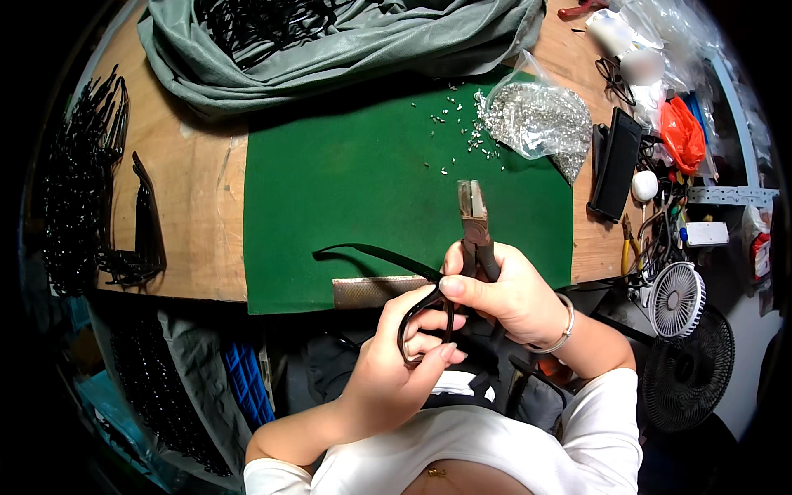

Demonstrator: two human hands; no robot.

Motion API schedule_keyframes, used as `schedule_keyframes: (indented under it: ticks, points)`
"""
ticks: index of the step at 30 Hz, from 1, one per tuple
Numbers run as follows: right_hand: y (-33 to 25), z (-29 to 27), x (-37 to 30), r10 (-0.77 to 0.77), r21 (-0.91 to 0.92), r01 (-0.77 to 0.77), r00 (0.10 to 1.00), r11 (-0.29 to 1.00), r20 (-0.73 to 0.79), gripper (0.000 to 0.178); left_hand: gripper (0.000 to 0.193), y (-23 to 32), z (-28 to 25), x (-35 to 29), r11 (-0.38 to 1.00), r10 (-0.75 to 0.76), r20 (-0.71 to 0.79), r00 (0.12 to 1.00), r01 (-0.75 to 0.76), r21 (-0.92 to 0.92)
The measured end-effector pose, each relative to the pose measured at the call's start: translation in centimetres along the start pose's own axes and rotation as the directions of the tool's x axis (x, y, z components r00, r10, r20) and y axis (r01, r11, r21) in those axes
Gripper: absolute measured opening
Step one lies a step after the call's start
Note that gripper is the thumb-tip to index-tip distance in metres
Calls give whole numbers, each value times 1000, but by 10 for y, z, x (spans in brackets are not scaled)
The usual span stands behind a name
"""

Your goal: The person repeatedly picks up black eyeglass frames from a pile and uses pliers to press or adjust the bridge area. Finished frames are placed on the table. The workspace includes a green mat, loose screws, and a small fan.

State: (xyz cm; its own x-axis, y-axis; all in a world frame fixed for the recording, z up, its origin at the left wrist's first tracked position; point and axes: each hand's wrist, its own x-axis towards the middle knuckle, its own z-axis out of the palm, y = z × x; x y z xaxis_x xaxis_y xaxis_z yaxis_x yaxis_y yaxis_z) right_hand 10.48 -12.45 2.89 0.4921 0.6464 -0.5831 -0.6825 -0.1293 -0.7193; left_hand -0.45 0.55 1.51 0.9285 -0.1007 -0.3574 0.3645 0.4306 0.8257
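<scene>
Strip: black strip (384,257) in left hand (396,355); tail sticks out over the mat, left of the fingertips, loop curves back among the left fingers.
Left fingers: curled in, closed round the loop; thumb below it.
Right fingers: wrapped on the handles of pliers (474,231) in right hand (503,293); thumb and index tip come together at the strip. Jaws point away from the body; gap between them, can't tell.
Slip risk: loop would likely spring apart if the left pinch slackens; strip looks springy.
Pliers risk: right hand shares pliers and strip, so the tool could tilt or drop.
Bits risk: loose metal bits (474,136) lie beyond the pliers; a forward knock could scatter them, or spill more from clear bag (536,120) beside them.
Mat: green mat (355,181), flat, under the tail and jaws; brown pad (375,293) on its near edge, just left of the fingertips.
Table: wooden table (206,214); black bundle (82,181) far left of the fingers, grey cloth (280,91) holding more black pieces well beyond them.
Room: right of the right fingers, phone (615,165), red bag (682,136), white fan (677,299), black fan (689,371).
</scene>
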Motion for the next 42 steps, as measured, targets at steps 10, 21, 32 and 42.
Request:
schedule_keyframes:
  ticks: [10, 21, 32, 42]
  points:
    - [-13, -14, -19, -59, -518, 137, 985, 844, 164, 22, 48, 34, -22, -19, 955, -189, 162, 969, 219, -199]
    - [-31, -9, -19, 222, -782, 164, 906, 601, 360, 30, 38, 31, -27, -22, 958, -216, 203, 955, 247, -142]
    - [-18, -8, -24, -20, -896, 242, 967, 372, 253, 32, 41, 33, -16, -20, 956, -229, 129, 965, 248, -158]
    - [2, -45, 18, -270, -896, 222, 955, 385, 120, 31, 41, 67, -18, -18, 967, -238, 92, 967, 245, -76]
